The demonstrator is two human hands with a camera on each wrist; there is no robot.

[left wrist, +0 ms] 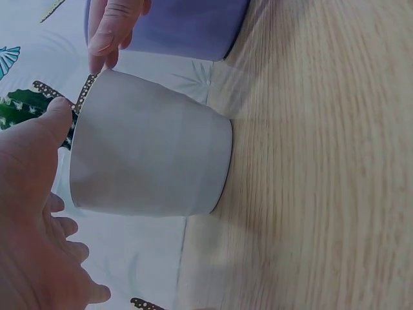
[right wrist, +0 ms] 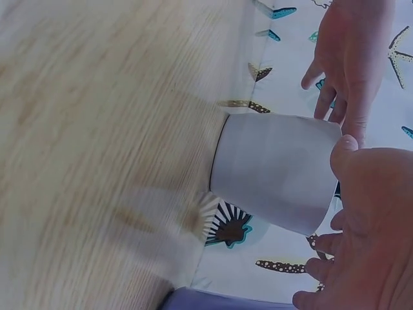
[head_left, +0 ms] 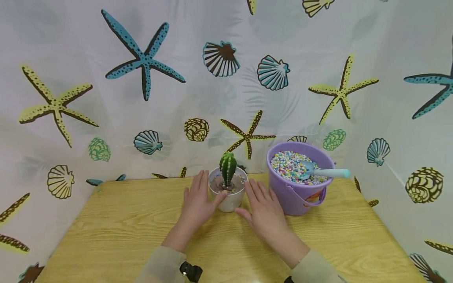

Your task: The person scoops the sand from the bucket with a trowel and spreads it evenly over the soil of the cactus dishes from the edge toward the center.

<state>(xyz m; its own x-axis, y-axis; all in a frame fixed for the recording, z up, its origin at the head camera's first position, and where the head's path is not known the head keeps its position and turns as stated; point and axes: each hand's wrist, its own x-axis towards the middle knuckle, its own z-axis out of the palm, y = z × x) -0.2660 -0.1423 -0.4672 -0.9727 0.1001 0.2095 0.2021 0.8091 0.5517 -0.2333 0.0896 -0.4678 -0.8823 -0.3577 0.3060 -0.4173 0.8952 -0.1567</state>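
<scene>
Left hand [head_left: 196,204] and right hand [head_left: 263,210] flank the white cactus pot [head_left: 230,192], fingers straight, thumbs touching it. Purple pebble bucket [head_left: 297,196] sits just right of the pot on the worktop [head_left: 116,228].

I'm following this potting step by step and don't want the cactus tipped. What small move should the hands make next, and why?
Probably close both hands onto the white pot. The left hand and right hand flank it with straight fingers, thumbs at its rim, not yet gripping. The cactus stands upright, and the purple bucket is close on the right.
</scene>
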